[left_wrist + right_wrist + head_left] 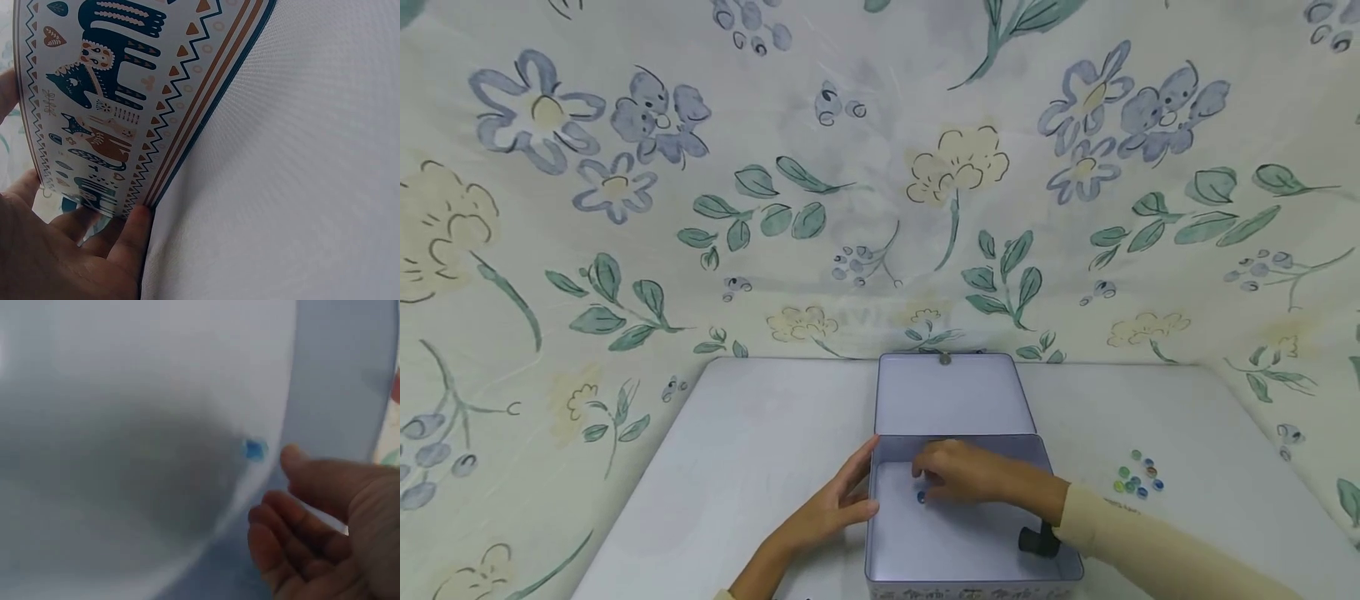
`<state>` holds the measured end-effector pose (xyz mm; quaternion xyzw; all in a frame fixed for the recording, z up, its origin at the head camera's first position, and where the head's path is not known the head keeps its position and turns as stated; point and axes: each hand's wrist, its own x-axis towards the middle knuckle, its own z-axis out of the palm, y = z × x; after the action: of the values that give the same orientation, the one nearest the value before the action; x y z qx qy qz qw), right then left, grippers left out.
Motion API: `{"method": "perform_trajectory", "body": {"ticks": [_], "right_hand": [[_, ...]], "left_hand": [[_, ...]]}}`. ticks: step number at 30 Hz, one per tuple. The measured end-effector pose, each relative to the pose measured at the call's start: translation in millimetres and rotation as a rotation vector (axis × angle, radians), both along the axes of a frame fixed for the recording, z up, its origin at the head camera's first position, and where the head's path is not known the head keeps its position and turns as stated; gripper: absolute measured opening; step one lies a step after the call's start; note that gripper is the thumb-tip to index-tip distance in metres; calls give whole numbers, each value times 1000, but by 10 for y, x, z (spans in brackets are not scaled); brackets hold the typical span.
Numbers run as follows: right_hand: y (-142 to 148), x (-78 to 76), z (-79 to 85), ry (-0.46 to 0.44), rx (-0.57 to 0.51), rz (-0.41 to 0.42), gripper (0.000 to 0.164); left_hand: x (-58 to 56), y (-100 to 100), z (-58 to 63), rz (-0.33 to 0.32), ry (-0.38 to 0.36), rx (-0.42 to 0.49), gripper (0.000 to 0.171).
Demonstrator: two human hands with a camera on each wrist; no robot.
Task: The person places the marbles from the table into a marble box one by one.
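A metal box [970, 542] stands with its hinged lid [953, 396] laid back. My left hand [833, 507] rests against its left side, fingers spread along the patterned outer wall [100, 131]. Inside the box, my right hand [958, 473] hovers over the floor with fingers loosely bent. A small blue marble [922, 497] lies on the box floor just by those fingertips. In the right wrist view the blue marble [254, 449] is apart from the thumb, and nothing shows between thumb and fingers.
Several green, blue and brown marbles [1138, 477] lie grouped on the white table [760, 433] to the right of the box. Under the right forearm, a black object [1039, 542] is inside the box's front right corner. Floral cloth [865, 250] hangs behind the table.
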<state>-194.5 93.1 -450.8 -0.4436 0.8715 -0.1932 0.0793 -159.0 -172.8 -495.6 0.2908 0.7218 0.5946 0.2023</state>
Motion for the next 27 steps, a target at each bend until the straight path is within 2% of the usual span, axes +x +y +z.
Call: {"method": "perform_trajectory", "body": {"ticks": [9, 15, 19, 27], "right_hand": [[229, 59, 399, -83, -87, -54, 22], [576, 132, 572, -86, -150, -89, 22], [848, 167, 651, -81, -203, -133, 22], [1329, 196, 706, -15, -250, -232, 19]], "left_hand": [[-17, 46, -4, 17, 3, -3, 81], [-14, 49, -17, 32, 6, -9, 82], [-15, 56, -40, 35, 8, -8, 81], [-19, 55, -51, 39, 18, -13, 82]]}}
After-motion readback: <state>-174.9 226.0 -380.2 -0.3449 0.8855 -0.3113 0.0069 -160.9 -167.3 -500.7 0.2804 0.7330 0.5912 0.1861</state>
